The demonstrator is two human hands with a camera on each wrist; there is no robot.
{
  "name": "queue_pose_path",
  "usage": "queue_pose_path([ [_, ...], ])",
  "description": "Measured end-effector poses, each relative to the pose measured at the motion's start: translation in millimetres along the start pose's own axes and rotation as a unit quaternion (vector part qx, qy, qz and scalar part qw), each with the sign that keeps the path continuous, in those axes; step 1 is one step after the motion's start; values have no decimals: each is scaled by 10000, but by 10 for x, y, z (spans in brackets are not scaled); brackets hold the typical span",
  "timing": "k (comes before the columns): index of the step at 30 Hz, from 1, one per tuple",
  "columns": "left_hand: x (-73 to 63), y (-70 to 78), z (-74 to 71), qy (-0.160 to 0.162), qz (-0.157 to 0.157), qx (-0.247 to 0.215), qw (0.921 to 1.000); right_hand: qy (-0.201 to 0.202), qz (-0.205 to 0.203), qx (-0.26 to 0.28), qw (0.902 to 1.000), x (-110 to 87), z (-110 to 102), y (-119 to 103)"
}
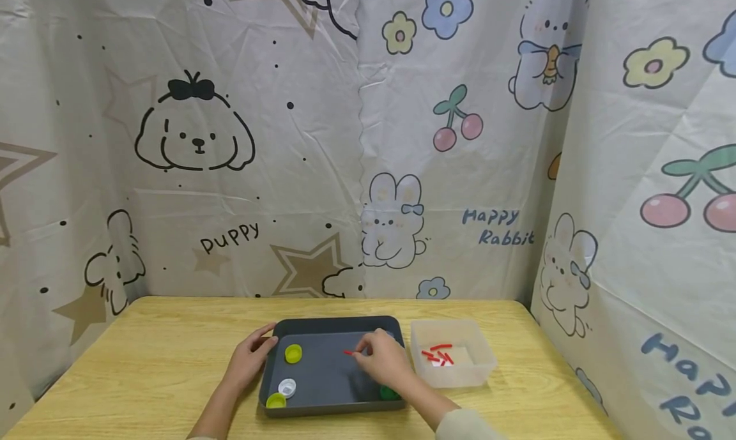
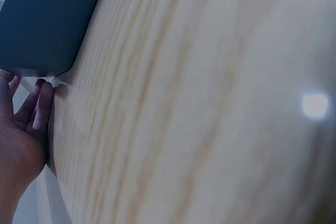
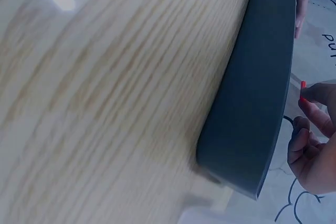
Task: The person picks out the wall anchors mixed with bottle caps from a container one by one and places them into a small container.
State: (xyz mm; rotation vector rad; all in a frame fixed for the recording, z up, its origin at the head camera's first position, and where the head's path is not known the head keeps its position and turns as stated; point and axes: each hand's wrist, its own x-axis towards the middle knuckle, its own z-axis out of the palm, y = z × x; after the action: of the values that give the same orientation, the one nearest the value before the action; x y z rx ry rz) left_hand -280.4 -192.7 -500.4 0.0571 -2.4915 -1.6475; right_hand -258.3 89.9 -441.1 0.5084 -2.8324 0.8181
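Over the dark grey tray (image 1: 330,389), my right hand (image 1: 384,362) pinches a short red stick (image 1: 348,352) between thumb and fingertips. The right wrist view shows that stick (image 3: 303,90) upright above the tray's side wall. My left hand (image 1: 248,358) rests against the tray's left edge, its fingers (image 2: 44,100) extended at the tray corner in the left wrist view. Inside the tray, a yellow-green cap (image 1: 293,354) lies at the upper left. A whitish cap (image 1: 287,387) and another yellow-green cap (image 1: 276,400) sit lower left. My right forearm partly hides a green cap (image 1: 388,393).
Right of the tray stands a translucent plastic box (image 1: 466,377) with several red sticks (image 1: 441,357) inside. Both containers are on a light wooden table (image 1: 172,350). Printed curtains (image 1: 310,172) hang behind the table and along its sides.
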Motion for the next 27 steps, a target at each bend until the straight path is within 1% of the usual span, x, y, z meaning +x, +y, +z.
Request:
queue_pose_path([
  [5, 4, -15, 6, 23, 12, 48, 10000, 79, -356, 127, 9993, -5, -91, 69],
  [8, 9, -25, 9, 25, 19, 53, 10000, 57, -471, 177, 9987, -13, -157, 114],
  [17, 17, -21, 4, 24, 14, 24, 10000, 25, -351, 202, 9992, -54, -360, 216],
  [22, 15, -30, 8, 2, 28, 16, 10000, 177, -461, 134, 9987, -66, -448, 287],
  [27, 10, -39, 10, 8, 47, 42, 10000, 147, -303, 144, 9993, -81, -539, 343],
])
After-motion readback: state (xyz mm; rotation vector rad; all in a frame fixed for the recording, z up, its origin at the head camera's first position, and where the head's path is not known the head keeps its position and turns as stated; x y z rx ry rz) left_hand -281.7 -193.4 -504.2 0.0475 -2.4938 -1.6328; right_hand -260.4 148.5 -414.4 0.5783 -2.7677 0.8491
